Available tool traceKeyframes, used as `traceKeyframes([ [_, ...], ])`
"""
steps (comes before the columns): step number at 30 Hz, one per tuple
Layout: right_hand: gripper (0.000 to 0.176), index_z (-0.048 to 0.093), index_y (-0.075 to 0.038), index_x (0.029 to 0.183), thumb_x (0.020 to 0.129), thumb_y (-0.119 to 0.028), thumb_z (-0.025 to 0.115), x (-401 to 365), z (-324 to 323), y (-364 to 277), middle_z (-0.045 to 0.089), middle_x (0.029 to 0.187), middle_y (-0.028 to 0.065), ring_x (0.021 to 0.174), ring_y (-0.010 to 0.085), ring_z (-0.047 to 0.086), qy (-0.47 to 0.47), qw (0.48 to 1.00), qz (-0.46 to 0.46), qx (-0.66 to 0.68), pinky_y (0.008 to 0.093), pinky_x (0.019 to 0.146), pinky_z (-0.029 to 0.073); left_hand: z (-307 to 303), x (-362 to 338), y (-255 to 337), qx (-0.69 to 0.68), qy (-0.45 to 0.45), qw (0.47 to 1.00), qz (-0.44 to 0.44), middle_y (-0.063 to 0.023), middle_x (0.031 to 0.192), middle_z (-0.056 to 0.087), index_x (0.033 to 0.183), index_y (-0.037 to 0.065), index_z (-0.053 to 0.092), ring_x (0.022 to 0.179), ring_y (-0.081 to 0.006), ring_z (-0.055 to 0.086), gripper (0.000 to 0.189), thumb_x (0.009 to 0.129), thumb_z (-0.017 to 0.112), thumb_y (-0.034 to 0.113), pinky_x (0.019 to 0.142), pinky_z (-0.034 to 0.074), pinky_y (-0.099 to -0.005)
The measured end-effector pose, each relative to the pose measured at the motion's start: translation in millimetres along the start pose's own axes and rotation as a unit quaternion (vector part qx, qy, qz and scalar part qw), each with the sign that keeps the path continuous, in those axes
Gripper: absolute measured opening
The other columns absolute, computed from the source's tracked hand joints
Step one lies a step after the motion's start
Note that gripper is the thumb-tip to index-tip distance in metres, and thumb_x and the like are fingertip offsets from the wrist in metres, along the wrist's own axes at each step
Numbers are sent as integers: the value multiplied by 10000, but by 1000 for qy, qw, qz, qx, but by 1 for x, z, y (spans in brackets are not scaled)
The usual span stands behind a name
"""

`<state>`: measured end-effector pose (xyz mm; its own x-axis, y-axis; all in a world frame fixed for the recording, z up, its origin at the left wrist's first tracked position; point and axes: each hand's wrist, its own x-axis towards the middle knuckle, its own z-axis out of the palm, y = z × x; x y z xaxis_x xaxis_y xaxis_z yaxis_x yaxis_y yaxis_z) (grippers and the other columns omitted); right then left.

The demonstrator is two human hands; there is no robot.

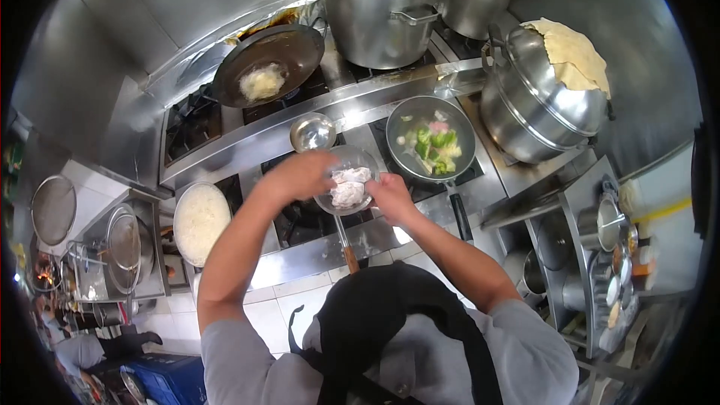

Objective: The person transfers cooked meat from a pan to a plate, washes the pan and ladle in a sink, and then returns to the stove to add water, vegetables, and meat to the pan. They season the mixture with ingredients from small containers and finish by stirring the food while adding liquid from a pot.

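Note:
My right hand [391, 198] grips the rim of a clear bowl [358, 156] from the right. Inside lie white-coated pieces of food [349, 187]. Over the bowl's left side reaches my left hand [306, 174], its fingers smeared by motion. A shiny round metal ladle [313, 132] is just beyond that hand. Below the bowl, a wooden handle [350, 259] sticks out toward me. Right of my hands, a frying pan [394, 146] holds green vegetables [437, 148] and other pieces in liquid.
On the back burners, a wok [300, 60] has pale food frying in oil, beside a large stockpot [375, 34]. A domed steel steamer [517, 116] stands right, a cloth [571, 52] on top. A white oval tub [201, 223] sits left. Another person [82, 351] is at far left.

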<state>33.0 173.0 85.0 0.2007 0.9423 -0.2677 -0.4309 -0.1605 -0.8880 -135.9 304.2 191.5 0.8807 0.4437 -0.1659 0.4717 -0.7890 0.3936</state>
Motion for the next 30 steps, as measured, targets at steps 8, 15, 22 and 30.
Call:
traceKeyframes([
  [8,151,610,50,942,885,-70,538,-11,1,-10,669,872,113,704,188,666,0,997,11,-77,318,591,577,41,3,7,25,116,993,29,-163,1017,636,1111,41,629,967,-338,610,322,826,661,186,813,490,-411],
  [15,220,557,71,1052,887,-73,535,-3,4,-20,652,944,145,777,227,670,14,999,48,-20,330,591,582,-18,7,-10,-202,240,947,-67,-132,821,653,1120,23,607,740,-224,620,283,877,636,165,718,489,-324],
  [22,201,605,77,999,892,-72,523,16,2,5,669,942,145,775,213,676,21,999,37,1,331,612,593,-100,67,-123,-19,341,933,-115,-175,907,669,1053,30,643,822,-311,652,281,816,667,178,763,500,-392],
  [30,107,604,-13,754,849,-55,574,1,5,8,610,672,39,548,121,564,132,989,34,-52,268,488,450,-97,167,-228,60,237,944,-220,-232,1021,661,979,46,692,966,-384,637,238,801,625,190,862,496,-457],
])
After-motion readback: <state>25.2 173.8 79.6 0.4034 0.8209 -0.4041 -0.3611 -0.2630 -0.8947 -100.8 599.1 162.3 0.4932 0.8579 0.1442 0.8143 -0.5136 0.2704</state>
